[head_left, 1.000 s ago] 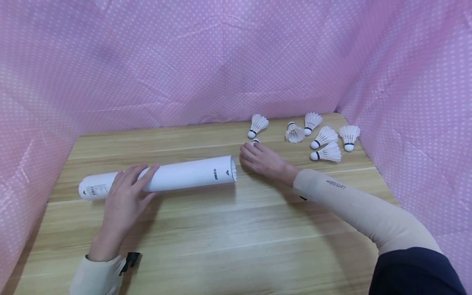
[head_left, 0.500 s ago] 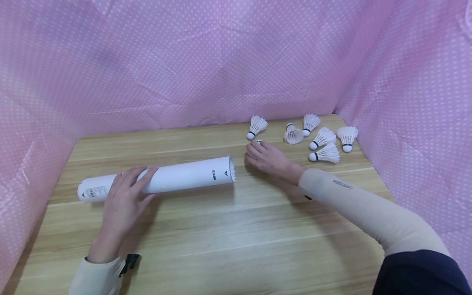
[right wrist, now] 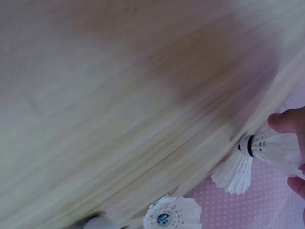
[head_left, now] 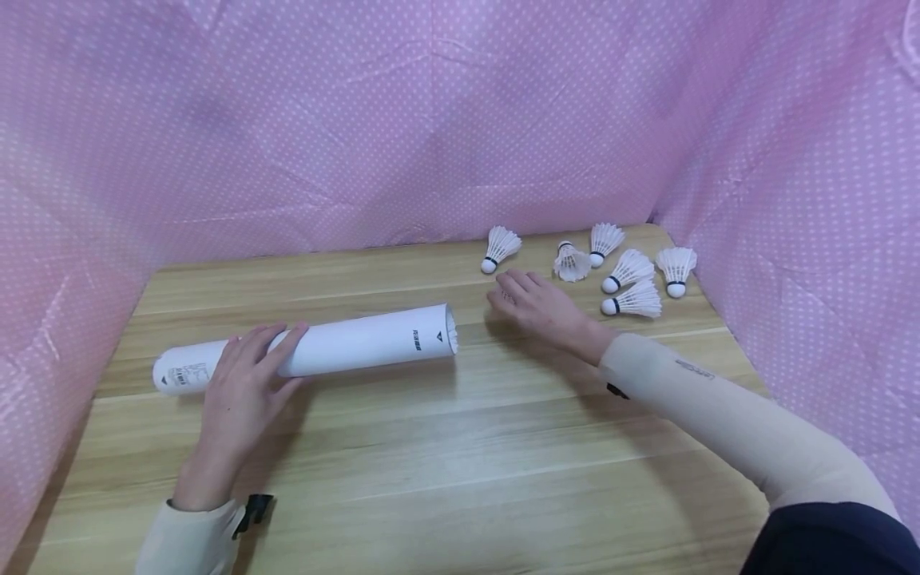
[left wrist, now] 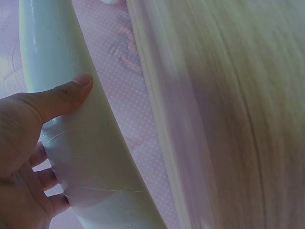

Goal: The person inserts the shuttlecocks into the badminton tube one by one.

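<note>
My left hand grips a long white shuttlecock tube lying across the left half of the table. In the left wrist view, the thumb lies over the tube and the fingers curl beneath it. White feather tips show at the tube's right end. To the right of that end, my right hand pinches a shuttlecock, mostly hidden by the fingers in the head view. From the right wrist, this shuttlecock shows its black-banded cork pointing away from the thumb and fingers.
One loose shuttlecock lies behind my right hand. Several more, among them a shuttlecock with its feathers facing me and a shuttlecock near the right edge, lie at the back right of the wooden table. Pink dotted cloth hangs around it.
My right hand has drawn slightly to the right, away from the tube's end, and its fingers have turned over the shuttlecock. The left hand and tube stay nearly still.
</note>
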### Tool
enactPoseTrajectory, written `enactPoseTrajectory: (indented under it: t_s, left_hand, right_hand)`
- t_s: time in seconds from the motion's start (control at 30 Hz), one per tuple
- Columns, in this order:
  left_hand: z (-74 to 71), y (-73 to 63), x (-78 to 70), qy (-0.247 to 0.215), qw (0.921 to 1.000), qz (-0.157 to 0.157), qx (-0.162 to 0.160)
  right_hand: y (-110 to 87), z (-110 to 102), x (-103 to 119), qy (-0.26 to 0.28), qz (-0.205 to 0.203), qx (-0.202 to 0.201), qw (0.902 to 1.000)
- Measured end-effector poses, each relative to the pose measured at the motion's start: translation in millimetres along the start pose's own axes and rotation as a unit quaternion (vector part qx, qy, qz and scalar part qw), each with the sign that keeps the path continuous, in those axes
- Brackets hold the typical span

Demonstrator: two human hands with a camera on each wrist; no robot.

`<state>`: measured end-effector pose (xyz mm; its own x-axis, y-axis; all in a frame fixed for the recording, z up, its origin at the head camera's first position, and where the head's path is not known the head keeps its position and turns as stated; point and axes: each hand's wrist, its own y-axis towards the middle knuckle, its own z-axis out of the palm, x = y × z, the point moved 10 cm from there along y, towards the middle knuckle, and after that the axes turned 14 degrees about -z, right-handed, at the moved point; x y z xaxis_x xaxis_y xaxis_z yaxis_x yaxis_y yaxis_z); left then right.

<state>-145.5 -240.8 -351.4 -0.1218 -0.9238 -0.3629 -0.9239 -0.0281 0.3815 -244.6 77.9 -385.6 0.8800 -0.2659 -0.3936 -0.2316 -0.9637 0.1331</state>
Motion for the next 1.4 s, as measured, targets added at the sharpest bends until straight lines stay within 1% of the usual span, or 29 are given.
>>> enactPoseTrajectory:
  t_s: [0.1,0.17,0.23,0.33,0.43,0.6,0.73,0.9,1.07,1.1,1.17,1.23,1.27,1.3,1.37,1.4]
  left_hand:
    - [0.8,0.4,-0.7,0.000,1.0000,0.001,0.000]
    - [1.3,0.8,-1.2,0.001,1.0000,0.000,0.001]
    - [1.9,1.4,-1.7,0.001,1.0000,0.000,0.002]
    - [2.4,2.0,-2.5,0.001,1.0000,0.000,0.003]
    - [2.9,2.5,-3.4,-0.001,1.0000,0.001,0.004]
    - [3.6,3.6,-3.8,-0.002,1.0000,0.000,0.006]
    - [3.7,3.9,-4.4,-0.002,1.0000,0.002,0.005]
    - [3.7,3.4,-4.2,-0.002,1.0000,0.002,0.004]
    - [3.1,2.9,-2.8,0.001,1.0000,0.000,0.002]
    - [3.0,2.9,-2.6,0.001,1.0000,0.000,0.002]
    - [2.8,3.2,-2.0,0.002,1.0000,-0.002,0.002]
    - [2.7,3.7,-1.5,0.002,1.0000,-0.005,0.003]
    - [2.7,4.0,-1.3,0.002,1.0000,-0.005,0.004]
    - [2.7,4.3,-1.3,0.002,1.0000,-0.006,0.004]
    - [2.9,4.1,-1.2,0.003,1.0000,-0.006,0.004]
    - [3.0,4.0,-1.1,0.002,1.0000,-0.006,0.004]
  right_hand:
    - [-6.3,-9.2,-6.4,0.034,0.024,-0.032,0.9986]
    - [-11.0,-15.4,-10.4,0.064,0.040,-0.060,0.9953]
    - [-16.6,-21.4,-14.4,0.098,0.058,-0.093,0.9891]
    - [-25.9,-27.6,-19.3,0.142,0.084,-0.139,0.9764]
    - [-34.7,-31.1,-21.8,0.161,0.107,-0.169,0.9665]
    - [-46.9,-33.1,-24.8,0.169,0.147,-0.198,0.9542]
    - [-57.7,-31.7,-28.5,0.198,0.193,-0.223,0.9349]
    - [-67.9,-35.2,-28.6,0.241,0.229,-0.267,0.9042]
    - [-74.2,-36.4,-27.1,0.282,0.270,-0.288,0.8744]
    - [-75.6,-35.9,-26.8,0.292,0.280,-0.291,0.8669]
    - [-77.7,-35.1,-26.0,0.322,0.297,-0.300,0.8474]
    - [-80.1,-34.0,-25.3,0.353,0.314,-0.312,0.8239]
    - [-81.3,-32.8,-25.1,0.373,0.323,-0.318,0.8094]
    - [-82.5,-31.0,-24.9,0.395,0.334,-0.324,0.7922]
    - [-84.4,-27.5,-23.9,0.439,0.353,-0.335,0.7554]
    - [-85.5,-25.2,-23.2,0.460,0.361,-0.341,0.7354]
